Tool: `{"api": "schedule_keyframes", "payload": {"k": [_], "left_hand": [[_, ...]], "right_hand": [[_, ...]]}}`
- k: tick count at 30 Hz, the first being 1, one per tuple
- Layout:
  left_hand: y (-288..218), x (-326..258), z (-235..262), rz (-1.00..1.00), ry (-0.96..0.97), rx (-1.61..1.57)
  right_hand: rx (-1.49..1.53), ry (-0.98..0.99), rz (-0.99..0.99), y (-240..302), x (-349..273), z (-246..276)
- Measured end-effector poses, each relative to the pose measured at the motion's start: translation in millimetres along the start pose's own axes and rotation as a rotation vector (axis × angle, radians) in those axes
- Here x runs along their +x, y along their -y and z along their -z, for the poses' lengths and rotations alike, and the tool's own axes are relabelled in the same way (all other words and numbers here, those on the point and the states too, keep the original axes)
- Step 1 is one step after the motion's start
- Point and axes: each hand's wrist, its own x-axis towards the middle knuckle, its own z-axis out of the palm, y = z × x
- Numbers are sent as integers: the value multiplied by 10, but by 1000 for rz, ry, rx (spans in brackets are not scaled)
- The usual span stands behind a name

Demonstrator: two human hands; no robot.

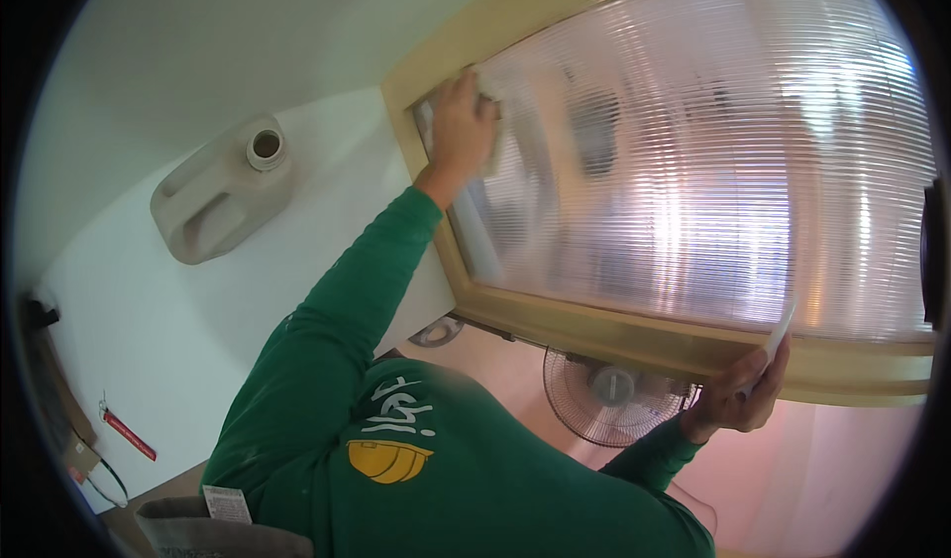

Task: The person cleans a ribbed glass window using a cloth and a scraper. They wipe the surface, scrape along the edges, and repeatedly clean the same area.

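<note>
My left hand (461, 137) is closed round a pale, blurred pad (492, 122), perhaps a cloth or sponge. It presses the pad against the left end of a ribbed translucent panel (684, 152), which is set in a cream-yellow frame (594, 328). Down at the frame's lower right edge, my right hand (741, 390) grips a thin white flat piece (781, 332) that stands up from the fingers. What this piece is cannot be made out. Smears or wetness show on the panel around my left hand.
To the left, a beige jug (223, 191) without a cap lies on a white surface (327, 201). A red tag or strap (129, 434) is at the lower left. Below the frame stands a round fan (609, 390). A tape roll (436, 333) sits near the frame's lower left corner.
</note>
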Motion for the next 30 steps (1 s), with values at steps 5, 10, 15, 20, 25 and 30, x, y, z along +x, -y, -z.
{"api": "schedule_keyframes", "payload": {"k": [5,10,15,20,25,30], "left_hand": [[-1076,362,199,-192,52,-176],[-428,37,227,-96,48,-141],[15,-215,276,12,66,-68],[-567,3,309,-69,13,-221],[-519,56,245,79,-6,-415],[-445,10,184,96,-45,-472]], "right_hand": [[-8,56,-22,38,-19,46],[65,65,-62,21,-7,33],[162,118,-259,185,-42,33],[452,290,-135,1242,81,-474],[710,409,-260,2071,309,-1503],[503,609,-121,2298,327,-2040]]}}
